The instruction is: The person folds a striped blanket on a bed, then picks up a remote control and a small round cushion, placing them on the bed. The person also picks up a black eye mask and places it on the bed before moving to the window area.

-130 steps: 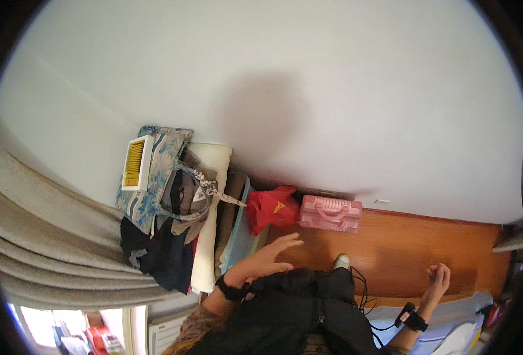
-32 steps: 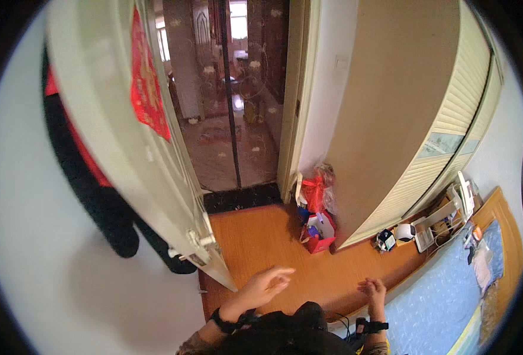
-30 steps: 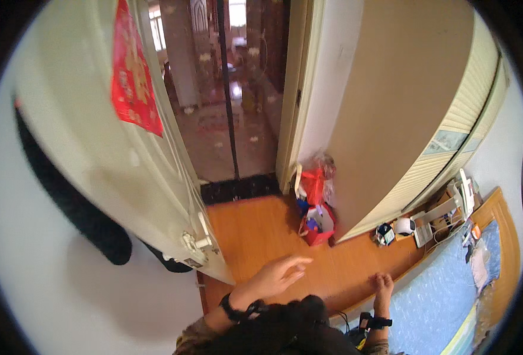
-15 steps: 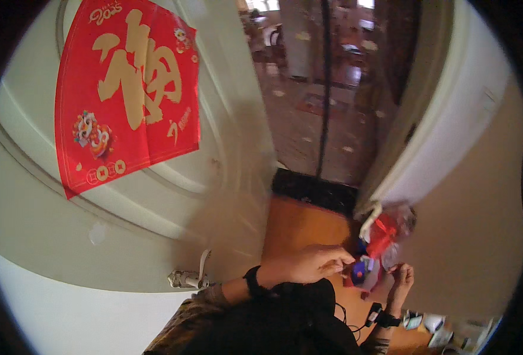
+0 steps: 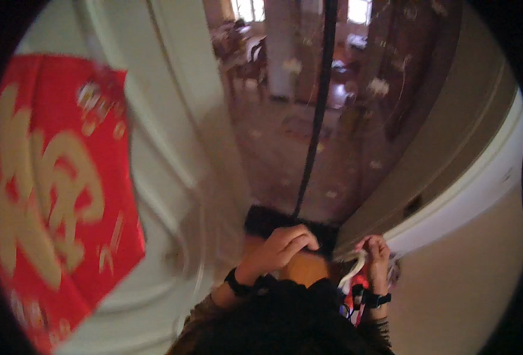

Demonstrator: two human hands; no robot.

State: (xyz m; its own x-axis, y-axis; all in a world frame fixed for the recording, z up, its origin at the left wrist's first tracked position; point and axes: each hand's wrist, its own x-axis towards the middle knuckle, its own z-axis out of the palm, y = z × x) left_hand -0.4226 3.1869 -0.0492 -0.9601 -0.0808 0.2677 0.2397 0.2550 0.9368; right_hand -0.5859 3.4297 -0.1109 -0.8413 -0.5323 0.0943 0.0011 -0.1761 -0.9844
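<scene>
My left hand [image 5: 285,245] is in front of the doorway's dark bottom edge, its fingers curled together. To its right, my right hand [image 5: 378,257] is raised near the door frame with its fingers bent inward in a pinch. The hands are apart. Whatever either holds, if anything, is too small or blurred to make out. Just left of my right hand is a pale curved piece [image 5: 351,271], like a hook or handle. Below it, a red bag or bundle [image 5: 362,280] shows partly behind my right wrist.
A sheer door curtain [image 5: 273,160] with small pale flowers and a dark middle strip [image 5: 317,118] hangs in the doorway. A pale green door [image 5: 172,130] with a red paper decoration [image 5: 66,177] stands at left. The door frame [image 5: 427,183] and wall are at right.
My view has swung so the doorway appears larger and closer. Both hands have moved up in the picture, toward the curtain. The red bundle is now largely behind my right wrist.
</scene>
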